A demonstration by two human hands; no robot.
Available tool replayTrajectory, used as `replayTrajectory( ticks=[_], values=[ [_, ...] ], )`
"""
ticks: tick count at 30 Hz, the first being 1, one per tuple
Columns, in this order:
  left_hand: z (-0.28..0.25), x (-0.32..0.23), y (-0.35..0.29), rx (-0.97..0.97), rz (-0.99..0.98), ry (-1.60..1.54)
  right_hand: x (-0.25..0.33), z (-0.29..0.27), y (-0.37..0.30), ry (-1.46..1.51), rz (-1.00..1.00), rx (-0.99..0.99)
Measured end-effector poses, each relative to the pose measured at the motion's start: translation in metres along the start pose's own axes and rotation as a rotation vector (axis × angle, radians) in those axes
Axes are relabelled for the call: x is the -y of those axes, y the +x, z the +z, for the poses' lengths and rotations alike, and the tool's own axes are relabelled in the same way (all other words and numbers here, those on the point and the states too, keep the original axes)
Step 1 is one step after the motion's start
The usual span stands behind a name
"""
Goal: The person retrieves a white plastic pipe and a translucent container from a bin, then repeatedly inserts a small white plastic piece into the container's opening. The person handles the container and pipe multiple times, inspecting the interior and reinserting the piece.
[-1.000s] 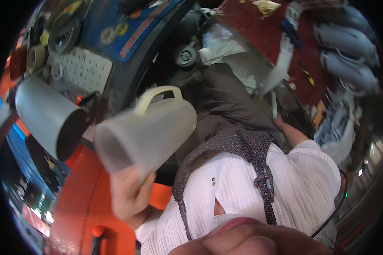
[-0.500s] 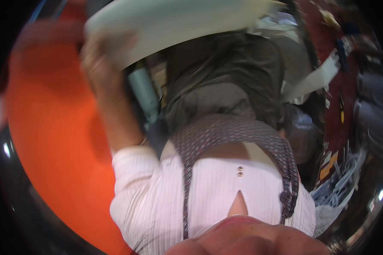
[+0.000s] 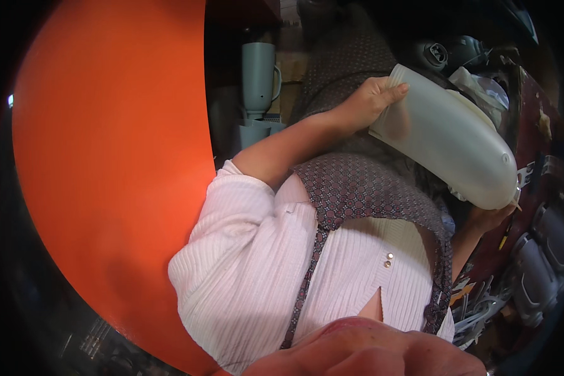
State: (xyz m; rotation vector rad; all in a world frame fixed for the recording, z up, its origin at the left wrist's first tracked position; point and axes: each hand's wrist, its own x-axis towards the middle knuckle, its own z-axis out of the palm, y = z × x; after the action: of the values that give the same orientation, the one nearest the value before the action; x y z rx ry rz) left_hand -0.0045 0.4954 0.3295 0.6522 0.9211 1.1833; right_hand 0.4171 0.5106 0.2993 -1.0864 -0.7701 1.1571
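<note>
"Translucent whitish plastic jug [image 3: 452,139], tapering body, rounded closed end: where is it?"

"Tilted across the front of the person's lap, open rim toward the upper left, closed end toward the lower right. Part of a cream handle [image 3: 473,105] shows along its far side."

"And the hands?"

"Apart, one at each end. The left hand [image 3: 377,100] is clamped on the rim, thumb on the outer wall. The right hand [image 3: 490,217] is at the closed end, partly hidden by it; whether it grips the jug, I cannot tell."

"What lies around?"

"Left, a broad, smooth orange surface [image 3: 113,156]. Beyond the left forearm, a grey-green cylindrical container [image 3: 258,74] with a loop handle. Right, rounded grey plastic housings [image 3: 536,272], near a dark red surface [image 3: 532,100]. Under the jug, a dark patterned apron [image 3: 363,188] over the white ribbed shirt [image 3: 244,257]."
</note>
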Motion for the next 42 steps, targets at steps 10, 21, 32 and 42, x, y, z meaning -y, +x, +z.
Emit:
replayTrajectory(
  ticks=[10, 21, 32, 42],
  values=[
    [-0.196, -0.008, 0.088, -0.499, 0.321, 0.312, -0.074, 0.122, 0.129, -0.772, -0.122, 0.297],
    [-0.524, 0.067, 0.179, -0.348, -0.439, 2.037, -0.211, 0.256, 0.221, -0.18, 0.484, 0.244],
    [-0.518, 0.017, -0.116, -1.15, -0.954, 1.599, -0.213, 0.242, 0.194, -0.405, 0.503, 0.403],
    [-0.546, 0.069, -0.014, -0.557, -1.024, 1.812, -0.219, 0.256, 0.196, -0.857, 0.15, 0.642]
  ],
)
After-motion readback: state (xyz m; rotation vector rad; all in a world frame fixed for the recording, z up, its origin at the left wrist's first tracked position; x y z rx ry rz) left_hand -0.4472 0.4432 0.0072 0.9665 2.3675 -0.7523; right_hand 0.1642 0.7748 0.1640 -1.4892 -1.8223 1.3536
